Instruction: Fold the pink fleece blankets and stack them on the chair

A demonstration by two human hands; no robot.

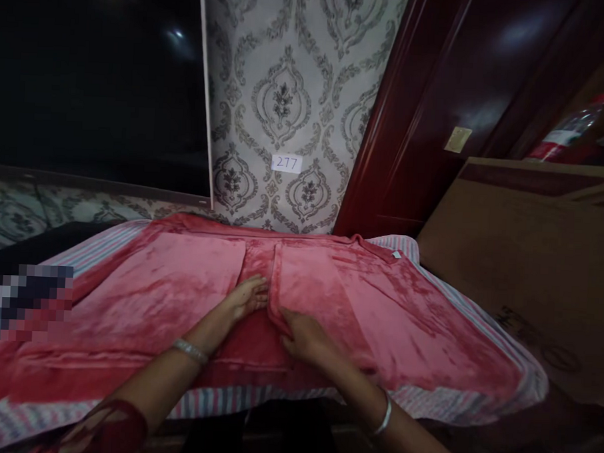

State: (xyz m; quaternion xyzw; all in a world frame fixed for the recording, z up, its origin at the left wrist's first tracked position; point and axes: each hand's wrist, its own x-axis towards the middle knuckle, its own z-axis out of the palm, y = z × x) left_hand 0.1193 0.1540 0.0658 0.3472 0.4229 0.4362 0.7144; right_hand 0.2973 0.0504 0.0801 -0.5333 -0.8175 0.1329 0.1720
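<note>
A pink plush garment [169, 294] lies spread flat on a striped cloth [254, 401] over a table. Its two front panels fold toward the middle, leaving a narrow gap. My left hand [249, 296] rests flat in that gap, fingers stretched out on the fabric. My right hand [304, 333] presses on the lower edge of the right panel [329, 288], fingers closed on its fold. Both wrists wear a silver bangle.
A patterned wall with a small label reading 277 [287, 163] stands behind the table. A dark red wooden door [437, 112] is at the right, with a brown board [525, 263] leaning beside it and a bottle [569, 131] above. A dark window [93, 77] is at the left.
</note>
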